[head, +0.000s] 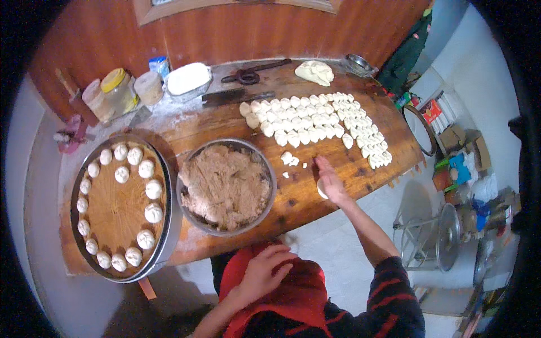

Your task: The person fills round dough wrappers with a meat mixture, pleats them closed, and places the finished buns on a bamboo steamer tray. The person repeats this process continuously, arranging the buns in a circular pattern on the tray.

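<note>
My right hand (330, 183) lies flat near the front edge of the wooden table (304, 207), its palm over a pale dough disc (321, 189) that partly shows at its left side. My left hand (268, 268) is held before the red apron (296, 295), fingers loosely spread, with nothing in it. Rows of dough pieces (300, 122) lie beyond my right hand, and a few dough scraps (289, 159) are to its left. A metal bowl of ground filling (228, 186) stands left of the scraps. Farther left, a round steamer tray (122, 215) holds a ring of filled buns (153, 189).
Along the back are jars (114, 88), a tub of white flour (189, 79), a cleaver (223, 96), a dark metal tool (253, 74), a large dough lump (315, 72) and a small metal bowl (358, 62). A round-topped stand (449, 236) is on the floor at right.
</note>
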Demonstrator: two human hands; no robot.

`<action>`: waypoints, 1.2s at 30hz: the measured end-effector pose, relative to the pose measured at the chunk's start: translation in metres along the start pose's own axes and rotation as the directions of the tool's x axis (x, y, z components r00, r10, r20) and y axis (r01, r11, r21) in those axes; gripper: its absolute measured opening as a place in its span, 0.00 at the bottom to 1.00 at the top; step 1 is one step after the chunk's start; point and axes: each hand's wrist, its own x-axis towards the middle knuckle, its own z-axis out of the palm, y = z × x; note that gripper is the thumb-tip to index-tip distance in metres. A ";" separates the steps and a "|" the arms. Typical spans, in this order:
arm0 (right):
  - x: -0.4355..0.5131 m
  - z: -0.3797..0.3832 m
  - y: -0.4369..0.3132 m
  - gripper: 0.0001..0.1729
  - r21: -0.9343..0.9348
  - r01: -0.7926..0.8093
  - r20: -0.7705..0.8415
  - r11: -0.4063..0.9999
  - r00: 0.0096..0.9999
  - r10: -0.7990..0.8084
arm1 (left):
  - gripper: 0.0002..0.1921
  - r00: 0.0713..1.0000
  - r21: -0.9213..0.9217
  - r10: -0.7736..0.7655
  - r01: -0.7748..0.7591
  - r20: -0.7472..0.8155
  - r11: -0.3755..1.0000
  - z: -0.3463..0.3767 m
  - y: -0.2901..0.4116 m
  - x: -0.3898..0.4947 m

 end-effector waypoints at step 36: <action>-0.107 0.005 -0.173 0.10 0.382 0.252 0.147 0.889 0.933 -0.327 | 0.13 0.939 -0.405 -0.111 0.245 0.326 0.881 -0.012 -0.048 -0.002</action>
